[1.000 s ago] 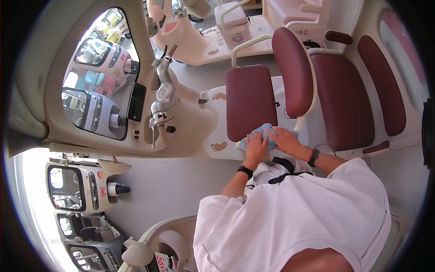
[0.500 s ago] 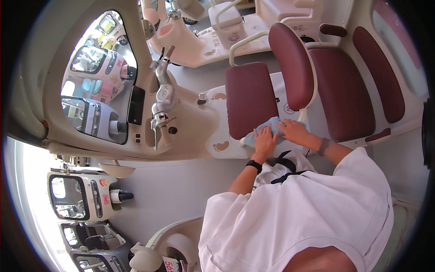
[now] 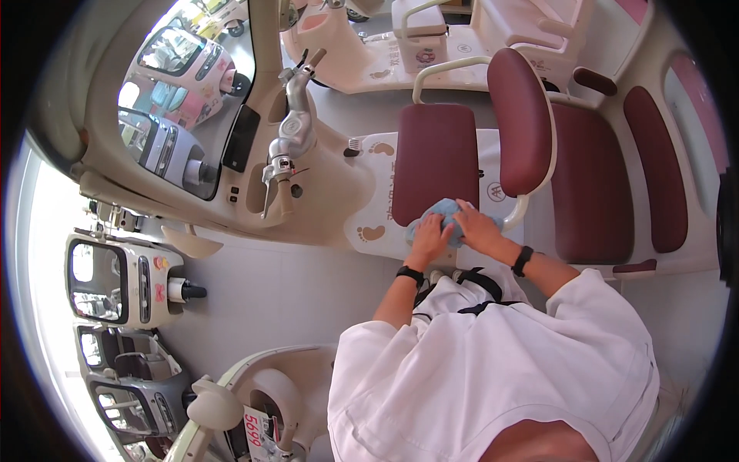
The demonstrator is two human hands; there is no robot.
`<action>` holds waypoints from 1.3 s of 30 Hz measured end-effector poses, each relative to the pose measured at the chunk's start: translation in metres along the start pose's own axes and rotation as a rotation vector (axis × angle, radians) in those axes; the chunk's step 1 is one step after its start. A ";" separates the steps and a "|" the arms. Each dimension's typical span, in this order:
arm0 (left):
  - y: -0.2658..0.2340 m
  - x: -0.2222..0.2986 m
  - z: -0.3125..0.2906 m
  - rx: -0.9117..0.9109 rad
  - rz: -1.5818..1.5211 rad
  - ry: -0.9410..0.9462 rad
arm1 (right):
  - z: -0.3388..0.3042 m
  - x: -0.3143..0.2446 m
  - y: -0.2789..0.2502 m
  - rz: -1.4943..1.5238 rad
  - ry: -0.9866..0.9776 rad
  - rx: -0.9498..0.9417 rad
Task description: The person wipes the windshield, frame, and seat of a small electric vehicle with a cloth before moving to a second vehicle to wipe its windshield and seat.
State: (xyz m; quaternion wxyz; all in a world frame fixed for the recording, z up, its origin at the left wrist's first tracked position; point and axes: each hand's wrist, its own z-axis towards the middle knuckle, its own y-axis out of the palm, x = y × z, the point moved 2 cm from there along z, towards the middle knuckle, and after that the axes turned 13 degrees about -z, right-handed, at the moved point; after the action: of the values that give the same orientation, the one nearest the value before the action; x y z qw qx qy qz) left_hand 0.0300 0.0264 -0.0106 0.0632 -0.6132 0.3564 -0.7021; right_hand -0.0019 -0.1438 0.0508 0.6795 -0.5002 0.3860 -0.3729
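Note:
A crumpled blue cloth (image 3: 444, 209) lies at the near edge of a maroon seat cushion (image 3: 435, 150) inside a small cream vehicle. My left hand (image 3: 429, 240) presses on the cloth's near left side, with a black band on that wrist. My right hand (image 3: 475, 228) lies over the cloth's right side, next to the white seat frame (image 3: 522, 209); that wrist wears a black watch. Both hands cover most of the cloth. The maroon backrest (image 3: 522, 119) stands just beyond my right hand.
A cream floor mat with footprint marks (image 3: 371, 231) lies left of the seat. A handlebar column (image 3: 289, 138) rises from the dashboard further left. A maroon rear bench (image 3: 593, 185) sits to the right. Other small vehicles stand at the left (image 3: 123, 281) and top.
Both hands stay on the blue cloth at the seat's near edge. The hands and cloth have shifted slightly left in view as my head moved.

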 end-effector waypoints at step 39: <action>-0.503 0.000 -0.189 1.375 -0.095 0.478 | 0.319 -0.430 -0.142 0.583 -0.754 0.466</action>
State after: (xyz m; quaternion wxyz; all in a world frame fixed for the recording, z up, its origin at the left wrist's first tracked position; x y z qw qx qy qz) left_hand 0.0345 0.4778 0.2812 0.3243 -0.2797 -0.1880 -0.8839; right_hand 0.0851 0.3340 0.3179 0.9398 -0.3069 0.1449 -0.0386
